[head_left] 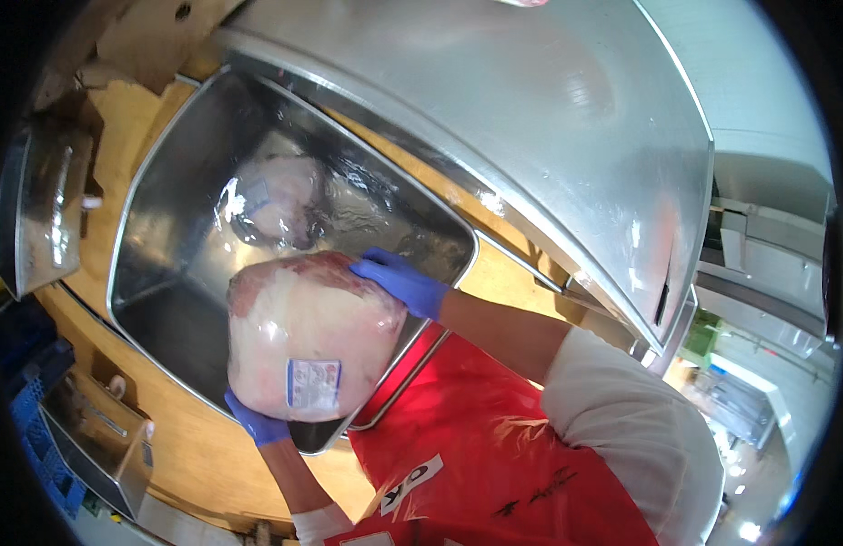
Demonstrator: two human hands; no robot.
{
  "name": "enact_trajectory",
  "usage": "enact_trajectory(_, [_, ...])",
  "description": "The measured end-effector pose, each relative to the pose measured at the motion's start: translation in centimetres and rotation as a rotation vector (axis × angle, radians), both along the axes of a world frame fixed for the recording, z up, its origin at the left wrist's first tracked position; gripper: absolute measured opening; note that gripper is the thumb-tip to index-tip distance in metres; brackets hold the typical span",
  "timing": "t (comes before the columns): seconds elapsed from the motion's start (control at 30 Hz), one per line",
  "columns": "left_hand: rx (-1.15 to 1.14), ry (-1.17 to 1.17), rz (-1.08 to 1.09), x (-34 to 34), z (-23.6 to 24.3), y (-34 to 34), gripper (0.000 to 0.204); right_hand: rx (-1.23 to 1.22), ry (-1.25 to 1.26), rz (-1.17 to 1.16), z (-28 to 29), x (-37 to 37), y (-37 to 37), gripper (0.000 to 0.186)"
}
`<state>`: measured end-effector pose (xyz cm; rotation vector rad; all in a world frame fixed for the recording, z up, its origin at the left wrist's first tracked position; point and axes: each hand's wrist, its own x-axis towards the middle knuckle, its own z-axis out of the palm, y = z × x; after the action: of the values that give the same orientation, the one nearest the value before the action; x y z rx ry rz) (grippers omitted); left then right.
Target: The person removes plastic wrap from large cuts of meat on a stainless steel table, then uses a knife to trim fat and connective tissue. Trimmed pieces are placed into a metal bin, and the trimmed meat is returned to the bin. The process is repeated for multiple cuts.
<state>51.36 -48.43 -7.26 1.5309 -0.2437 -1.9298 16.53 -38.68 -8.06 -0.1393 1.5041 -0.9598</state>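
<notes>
A large vacuum-packed cut of meat (pixel 317 332), pale with fat and red at its edges, is held between my two gloved hands over the near side of a deep metal tub (pixel 166 314). It bears a small white-and-blue label. My left hand (pixel 256 421), in a blue glove, grips its lower left end, with most fingers hidden beneath. My right hand (pixel 403 280), also blue-gloved, is wrapped over its upper right end. Inside the tub lies another wrapped piece of meat (pixel 280 200), shiny with wet-looking plastic and labelled too.
Beyond the tub rises a broad stainless steel table (pixel 540 118) with a raised edge. Other metal containers (pixel 53 209) stand at the left, near a blue plastic crate (pixel 39 446). The surface (pixel 180 450) around the tub is yellowish. A red apron (pixel 476 437) is close to the tub's near rim.
</notes>
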Motion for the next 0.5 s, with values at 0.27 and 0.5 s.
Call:
enact_trajectory(0.27, [-0.401,0.028,-0.321,-16.7,23.0,-0.4,0.042,-0.503,0.501,-0.187,16.6,-11.2,10.6,0.033])
enact_trajectory(0.5, [-0.899,0.155,-0.583,-36.3,30.5,6.1,0.045,-0.81,-0.149,-0.99,25.0,-24.2,24.1,0.038])
